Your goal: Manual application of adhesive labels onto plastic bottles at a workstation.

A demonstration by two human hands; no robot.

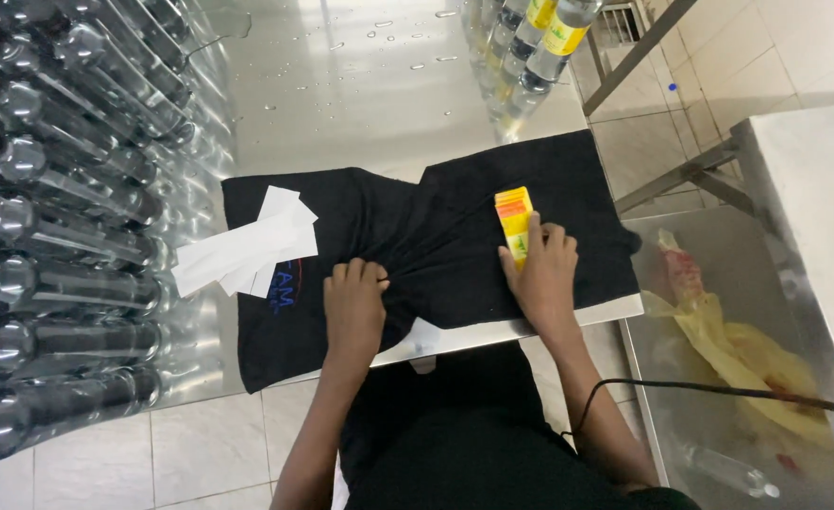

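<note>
Labels, a yellow-and-orange stack, stood on the black cloth that served as the landmark for this inspection; the stack sat on the cloth's right-hand half, near its middle.

Head view: the right hand lay flat on the cloth with its fingers bent against the near end of the labels, touching the stack; whether the grip was actually closed around it could not be told. The left hand was curled into a closed grip on a bunched fold of the cloth, left of the labels. White paper strips lay fanned across the cloth's left edge, partly off it on the steel worktop. Clear plastic bottles lay in rows on their sides to the left of the cloth, and labelled bottles stood beyond its far right corner. Water drops showed on the worktop beyond the cloth.

Risk assessment: the cloth was rucked under the left hand, and a further pull could topple the stack or drag the paper strips off the edge. Wet steel nearby could spoil any label that slid off the cloth.
</note>
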